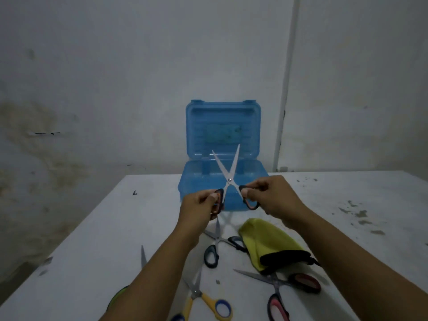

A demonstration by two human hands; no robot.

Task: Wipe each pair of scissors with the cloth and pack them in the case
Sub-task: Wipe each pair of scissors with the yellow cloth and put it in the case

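1. Nearest the camera, four pairs are lying loose on the table (92,228): yellow-handled scissors (203,300), pink-handled scissors (278,295), grey-handled scissors (216,244) and a partly hidden pair (143,256) under the left forearm, all apparently waiting for wiping.
2. The yellow cloth (266,237) is lying unused beside them.
3. The left hand (199,205) and right hand (271,195) are each pinching one handle loop of the orange-handled scissors (229,179), held aloft with blades spread, tips pointing up and away.
4. Behind, the blue case (222,163) is standing open; it looks empty, so packing is barely starting.
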